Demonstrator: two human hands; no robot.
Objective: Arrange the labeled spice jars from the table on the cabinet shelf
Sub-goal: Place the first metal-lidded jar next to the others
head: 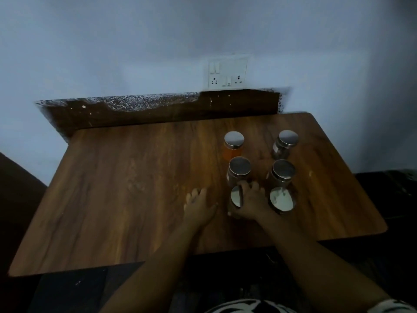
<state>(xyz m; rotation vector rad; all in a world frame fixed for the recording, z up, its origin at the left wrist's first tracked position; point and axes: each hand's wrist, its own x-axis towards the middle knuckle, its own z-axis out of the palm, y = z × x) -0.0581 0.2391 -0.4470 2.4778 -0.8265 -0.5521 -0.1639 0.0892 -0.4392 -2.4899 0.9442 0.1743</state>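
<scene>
A wooden counter (126, 181) is set against a pale wall (112, 41), on which a white socket plate (227, 73) is mounted. Six metal-lidded spice jars are grouped in two columns on the counter's right half: an orange-filled jar (233, 144) and a dark jar (284, 143) at the back, two more (239, 171) (282, 173) in the middle, and a near right jar (282, 201). The near left jar (235, 197) is clasped by the right hand (250, 203), whose grip is curled round it. The left hand (198, 205) is laid flat beside it, fingers spread.

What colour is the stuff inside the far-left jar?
Orange, seen through the far-left jar under its silver lid, in the head view.
</scene>
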